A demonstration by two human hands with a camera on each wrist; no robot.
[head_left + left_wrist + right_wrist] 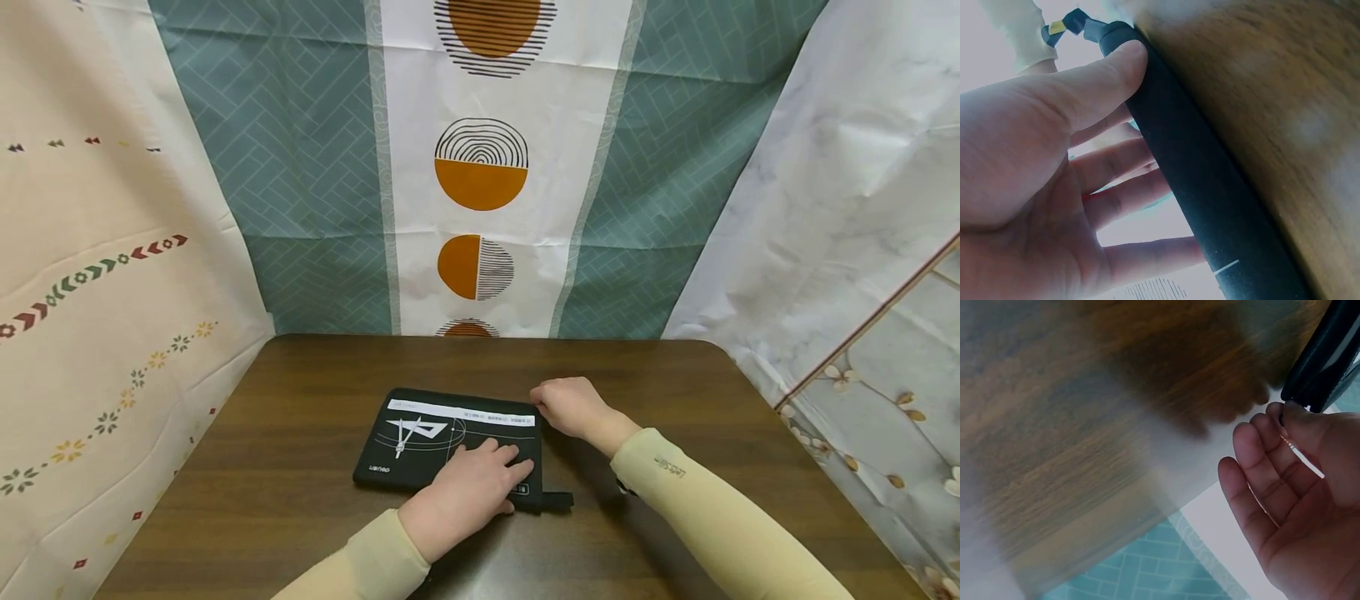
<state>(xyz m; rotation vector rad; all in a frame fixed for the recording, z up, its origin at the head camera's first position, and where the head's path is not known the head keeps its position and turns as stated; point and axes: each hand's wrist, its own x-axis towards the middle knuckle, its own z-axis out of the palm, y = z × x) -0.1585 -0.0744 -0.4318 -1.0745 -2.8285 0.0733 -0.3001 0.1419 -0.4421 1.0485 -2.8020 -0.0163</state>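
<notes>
A flat black zip case (427, 475) lies on the wooden table, printed with a white compass and set square and a white strip along its far edge. My left hand (468, 492) rests on its near right part, fingers spread nearly straight over the top. In the left wrist view the thumb (1129, 59) presses the case's side edge. At the far right corner, my right hand (573, 406) pinches a small dark zipper pull (1282, 419) between thumb and forefinger, mostly hidden by the fingertips. The other right fingers are loosely bent.
A short black strap loop (557, 500) sticks out from the case's near right corner. The brown table (300, 433) ends at a hanging teal and white curtain (315, 167). Patterned cloth hangs at the left (112, 292) and right (847, 208).
</notes>
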